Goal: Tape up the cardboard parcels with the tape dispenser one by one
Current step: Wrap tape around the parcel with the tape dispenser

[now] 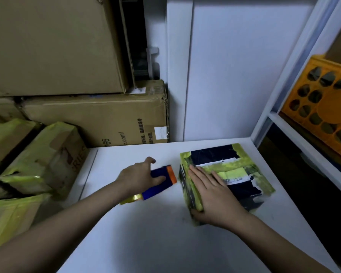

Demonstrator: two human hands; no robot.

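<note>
Parcel sits on the worktop, right hand flat on top, thumb hooked over its near edge. Left hand wraps the tape dispenser just beside it. I judge the parcel light, stiff, tape-slick; hold by edges.

large brown carton at 10 o'clock: "766", ".com/" and columns of Chinese characters too small to read, all running sideways | its white sticker: illegible | yellow-taped box at 9 o'clock: partial "RIE" | parcel at 3 o'clock, label print blurred
</note>
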